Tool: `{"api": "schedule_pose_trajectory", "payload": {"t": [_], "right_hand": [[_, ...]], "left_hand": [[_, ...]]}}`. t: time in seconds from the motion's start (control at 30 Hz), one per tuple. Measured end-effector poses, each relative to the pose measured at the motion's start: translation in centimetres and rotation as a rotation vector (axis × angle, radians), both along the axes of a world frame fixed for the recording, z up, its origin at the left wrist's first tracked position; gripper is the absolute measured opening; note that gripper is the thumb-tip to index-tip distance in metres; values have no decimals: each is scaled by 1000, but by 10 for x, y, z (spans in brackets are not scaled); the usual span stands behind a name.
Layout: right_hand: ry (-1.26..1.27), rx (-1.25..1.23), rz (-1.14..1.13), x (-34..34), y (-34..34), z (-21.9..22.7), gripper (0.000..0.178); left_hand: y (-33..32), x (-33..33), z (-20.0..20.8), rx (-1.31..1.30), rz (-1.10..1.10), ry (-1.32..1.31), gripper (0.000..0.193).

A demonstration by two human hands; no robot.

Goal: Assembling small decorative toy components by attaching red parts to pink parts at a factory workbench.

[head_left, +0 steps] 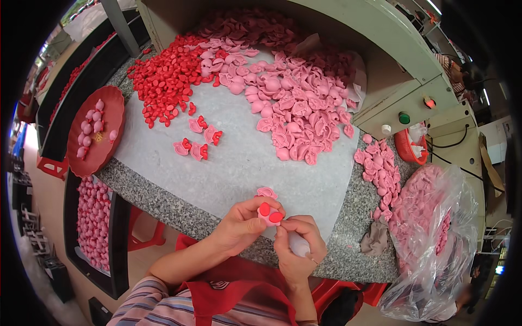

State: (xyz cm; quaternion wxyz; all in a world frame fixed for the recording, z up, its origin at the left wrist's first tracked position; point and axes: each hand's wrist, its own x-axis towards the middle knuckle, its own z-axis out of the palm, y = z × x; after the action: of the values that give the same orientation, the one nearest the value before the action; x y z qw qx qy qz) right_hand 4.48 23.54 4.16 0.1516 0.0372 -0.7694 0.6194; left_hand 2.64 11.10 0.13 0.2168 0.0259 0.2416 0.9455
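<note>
My left hand (238, 227) pinches a small pink plastic part (268, 221) with two red oval pieces on its face, above the table's near edge. Close against it, my right hand (298, 267) is closed around a whitish, rounded squeeze bottle (299, 244); its tip end is mostly hidden by the fingers. Just beyond the hands lies a loose pink shell (267, 192) on the white sheet (228, 168). Farther left on the sheet rest several pink shells with red pieces attached (197, 151).
A heap of red pieces (163, 76) and a larger heap of pink shells (304, 108) fill the back, beneath a metal housing (375, 38). At left are a red plate (79, 155) with pink parts and a black crate (117, 244). A clear plastic bag (435, 217) stands right.
</note>
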Motion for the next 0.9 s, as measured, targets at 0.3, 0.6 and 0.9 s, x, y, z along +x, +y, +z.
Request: {"api": "schedule_pose_trajectory", "payload": {"t": [0.3,0.6,0.9], "right_hand": [[-41,-22,-39,3,0,-2,17],[-30,4,-21,-1,12,-18,17],[-19,75,206,-14,9,8,24]], "left_hand": [[0,1,-2,1,8,11,27],[-3,-7,13,-360,11,24,27],[-7,-1,41,-1479,221,721,38]]}}
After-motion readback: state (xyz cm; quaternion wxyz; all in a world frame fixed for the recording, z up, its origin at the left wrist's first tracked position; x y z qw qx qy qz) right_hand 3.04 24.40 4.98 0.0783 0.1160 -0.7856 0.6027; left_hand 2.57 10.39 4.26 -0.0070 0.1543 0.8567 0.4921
